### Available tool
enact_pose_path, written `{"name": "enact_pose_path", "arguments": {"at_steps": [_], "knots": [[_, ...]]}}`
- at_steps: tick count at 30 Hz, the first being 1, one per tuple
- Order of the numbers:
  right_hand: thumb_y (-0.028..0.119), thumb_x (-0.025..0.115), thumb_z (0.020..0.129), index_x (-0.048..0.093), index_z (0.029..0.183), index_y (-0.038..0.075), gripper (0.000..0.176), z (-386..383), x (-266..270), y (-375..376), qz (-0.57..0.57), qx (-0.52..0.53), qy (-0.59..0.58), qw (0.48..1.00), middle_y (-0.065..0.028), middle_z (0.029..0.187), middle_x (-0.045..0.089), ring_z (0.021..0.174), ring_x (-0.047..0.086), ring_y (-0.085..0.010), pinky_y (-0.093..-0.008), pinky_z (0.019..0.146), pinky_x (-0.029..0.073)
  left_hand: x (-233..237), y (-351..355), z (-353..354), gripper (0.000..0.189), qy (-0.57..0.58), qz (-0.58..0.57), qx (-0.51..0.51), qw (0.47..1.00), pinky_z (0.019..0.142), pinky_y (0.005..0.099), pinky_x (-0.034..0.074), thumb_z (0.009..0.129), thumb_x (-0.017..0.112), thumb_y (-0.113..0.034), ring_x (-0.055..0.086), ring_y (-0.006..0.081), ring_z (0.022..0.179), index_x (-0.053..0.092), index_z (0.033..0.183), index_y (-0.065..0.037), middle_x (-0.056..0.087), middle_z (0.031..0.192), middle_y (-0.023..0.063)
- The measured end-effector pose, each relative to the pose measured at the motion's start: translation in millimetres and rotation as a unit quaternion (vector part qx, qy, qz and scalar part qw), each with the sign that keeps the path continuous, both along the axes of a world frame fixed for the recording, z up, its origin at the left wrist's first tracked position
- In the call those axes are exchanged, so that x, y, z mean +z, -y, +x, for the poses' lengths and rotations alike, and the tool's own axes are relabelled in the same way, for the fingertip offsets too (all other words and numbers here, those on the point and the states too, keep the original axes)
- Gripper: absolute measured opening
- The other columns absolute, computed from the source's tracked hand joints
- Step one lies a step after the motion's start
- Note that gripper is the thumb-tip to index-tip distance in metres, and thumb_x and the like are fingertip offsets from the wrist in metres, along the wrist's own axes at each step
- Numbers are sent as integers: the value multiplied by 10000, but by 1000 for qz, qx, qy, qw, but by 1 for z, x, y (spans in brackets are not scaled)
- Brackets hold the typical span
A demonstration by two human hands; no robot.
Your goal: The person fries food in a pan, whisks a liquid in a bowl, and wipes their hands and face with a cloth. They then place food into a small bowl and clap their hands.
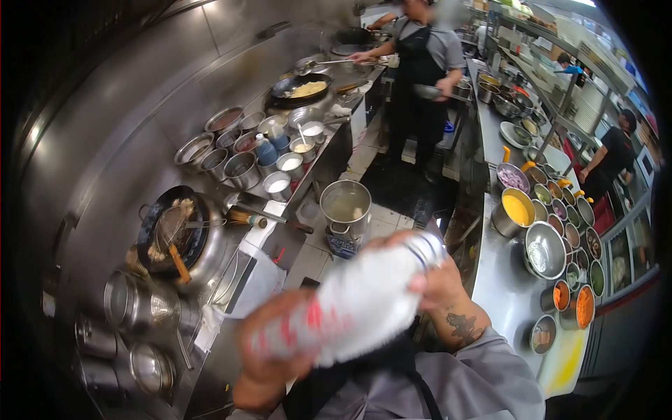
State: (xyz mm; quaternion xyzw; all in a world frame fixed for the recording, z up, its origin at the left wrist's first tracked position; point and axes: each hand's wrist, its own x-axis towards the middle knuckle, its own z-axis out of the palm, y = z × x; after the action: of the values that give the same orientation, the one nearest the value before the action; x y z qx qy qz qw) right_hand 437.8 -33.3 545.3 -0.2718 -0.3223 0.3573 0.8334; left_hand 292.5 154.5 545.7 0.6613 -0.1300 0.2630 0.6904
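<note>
A large white bottle-shaped container [367,297] with red print and blue lines near one end is held slantwise in front of my chest, smeared by motion. My left hand [269,364] is wrapped round its lower, red-printed end. Near the blue-lined upper end, my right hand [442,285] grips it with fingers closed. Just beyond the container, a tall steel pot [346,201] holds a cloudy liquid. To the left, a dark wok [148,227] contains pale food and a wire strainer [172,234] with a wooden handle.
Steel seasoning pots [242,170] and blue-capped bottles [265,150] crowd the left stove. On the right counter [490,280] stand a steel bowl [545,250], a yellow-filled pot [516,208] and several ingredient tins. Ahead, a co-worker [420,77] in a black apron holds a ladle and a bowl.
</note>
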Motion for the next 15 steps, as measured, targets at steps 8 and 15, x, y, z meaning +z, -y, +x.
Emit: {"name": "enact_pose_path", "arguments": {"at_steps": [8, 15], "knots": [[219, 726, 765, 600, 1005, -77, 401, -18, 39, 11, 135, 147, 157, 967, -280, 998, 600, 966, 584, -363, -440, 854, 445, 54, 39, -27, 257, 203, 180, -21, 962, 708, 424, 482, 760, 677, -169, 604, 327, 820, 602, 954, -18, 627, 930, 178], [105, 720, 672, 502, 1160, -70, 563, -25, 27, 8, 56, 86, 10, 995, -205, 1135, 575, 1060, 566, -269, -378, 946, 420, 56, 26, -9, 261, 229, 199, -160, 939, 724, 405, 494, 771, 647, -88, 601, 349, 833, 570, 1001, 6, 595, 1021, 206]]}}
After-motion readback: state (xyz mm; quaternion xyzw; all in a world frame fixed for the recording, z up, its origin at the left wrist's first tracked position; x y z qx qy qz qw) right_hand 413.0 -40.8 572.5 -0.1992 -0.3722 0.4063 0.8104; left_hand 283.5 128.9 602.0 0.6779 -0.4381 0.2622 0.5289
